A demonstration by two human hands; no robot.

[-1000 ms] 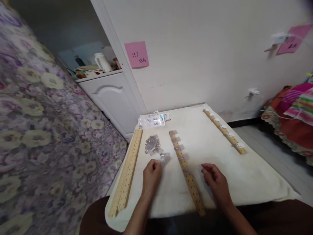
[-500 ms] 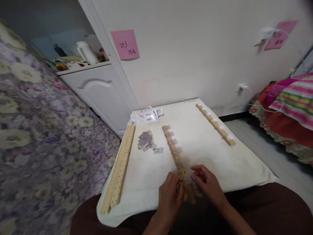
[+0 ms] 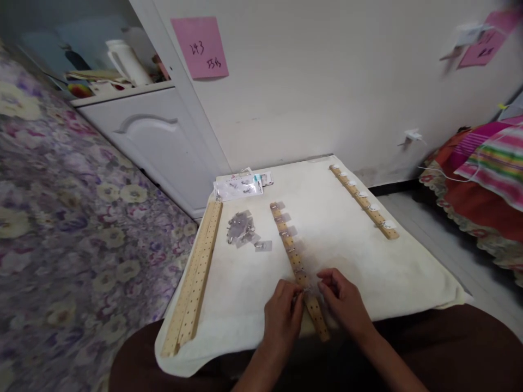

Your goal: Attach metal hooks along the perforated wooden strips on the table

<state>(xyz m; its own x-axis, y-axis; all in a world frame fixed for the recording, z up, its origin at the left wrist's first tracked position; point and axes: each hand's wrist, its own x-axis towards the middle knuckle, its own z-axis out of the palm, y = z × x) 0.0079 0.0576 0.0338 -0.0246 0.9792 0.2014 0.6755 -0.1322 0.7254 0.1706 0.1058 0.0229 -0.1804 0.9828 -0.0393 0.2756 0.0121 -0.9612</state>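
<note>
A perforated wooden strip point(image 3: 292, 256) lies in the middle of a cream cloth-covered table point(image 3: 368, 272), with several small clear hooks fixed along its far half. My left hand point(image 3: 281, 316) and my right hand point(image 3: 345, 307) meet over the strip's near part, fingertips pinched on a small clear hook point(image 3: 307, 289) at the strip. A loose pile of more clear hooks point(image 3: 243, 231) lies left of the strip.
Two stacked perforated strips point(image 3: 196, 283) lie along the table's left edge. Another strip with white hooks point(image 3: 363, 201) lies far right. A packet point(image 3: 239, 188) sits at the back. A white cabinet point(image 3: 151, 147), flowered bedding point(image 3: 61, 218) and striped fabric point(image 3: 490, 169) surround the table.
My left hand left the hook pile and came right to the middle strip. Both hands now pinch together over the strip. The view has shifted slightly.
</note>
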